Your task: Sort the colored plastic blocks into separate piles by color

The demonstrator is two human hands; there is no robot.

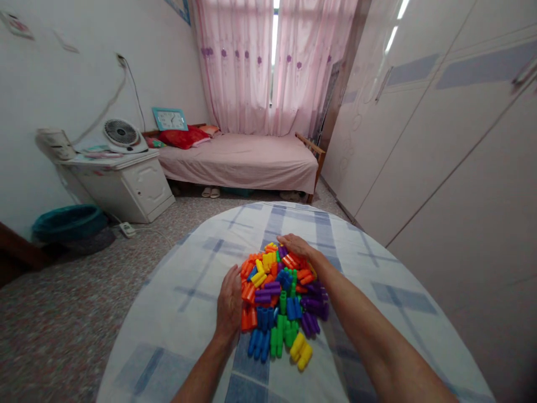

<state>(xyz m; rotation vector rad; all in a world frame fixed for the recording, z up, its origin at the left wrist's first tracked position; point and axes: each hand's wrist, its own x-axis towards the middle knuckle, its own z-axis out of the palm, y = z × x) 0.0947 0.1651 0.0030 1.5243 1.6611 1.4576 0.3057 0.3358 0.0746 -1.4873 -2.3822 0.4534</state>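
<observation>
So the left hand [229,302] at 9 o'clock and right hand [296,245] near 12 are hugging the heaped plastic building blocks [283,302] on the plaid tablecloth [193,302], fingers extended, gripping nothing, probably stopping strays.

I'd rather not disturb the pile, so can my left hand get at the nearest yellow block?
Probably yes: bare tablecloth beside the yellow block lets your left hand go around the blue blocks.

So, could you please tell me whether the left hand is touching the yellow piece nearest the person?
Apart: the head view shows blue pieces and green pieces lying between the left hand and that yellow piece.
</observation>
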